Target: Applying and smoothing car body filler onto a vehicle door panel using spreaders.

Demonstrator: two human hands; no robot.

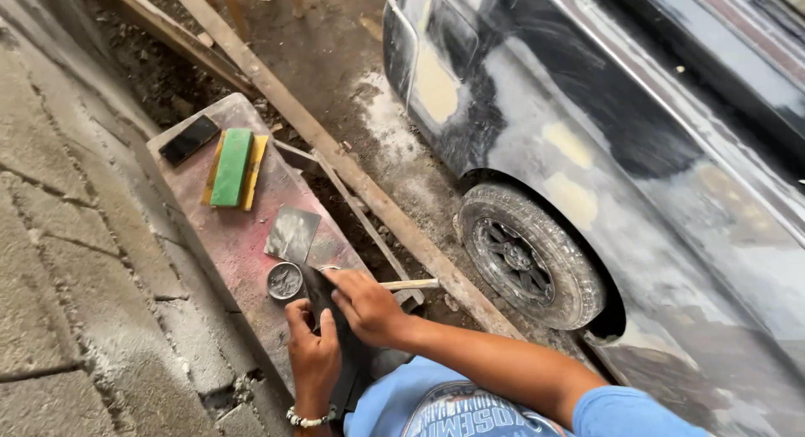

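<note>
My left grip (pixel 312 353) presses flat, fingers spread, on a dark sheet (pixel 323 296) on the desk (pixel 239 236). My right grip (pixel 365 307) is closed around a wooden stick (pixel 408 283) beside the round tin (pixel 285 280).

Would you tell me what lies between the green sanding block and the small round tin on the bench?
In the head view, a grey metal sheet lies between the green sanding block and the round tin.
</note>
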